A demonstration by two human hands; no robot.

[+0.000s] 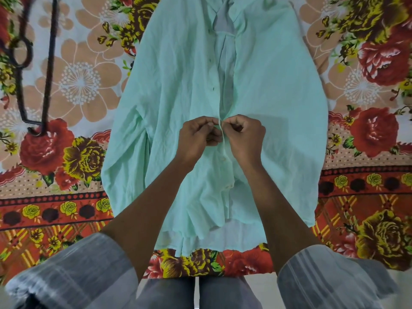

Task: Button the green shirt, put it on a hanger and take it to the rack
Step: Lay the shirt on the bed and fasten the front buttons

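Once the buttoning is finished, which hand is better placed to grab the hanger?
Probably the left hand. The dark hanger lies on the floral bedsheet to the left of the green shirt, so the right hand would have to cross over.

Single head view, wide-angle. Looks steeply down from above the bed's near edge, facing across the floral bedsheet (84, 85). Close range; sleeves and knees below the edge.

Mint-green shirt (178, 85), red-orange floral bedsheet (78, 85) (yellow roses), dark hanger (48, 70)
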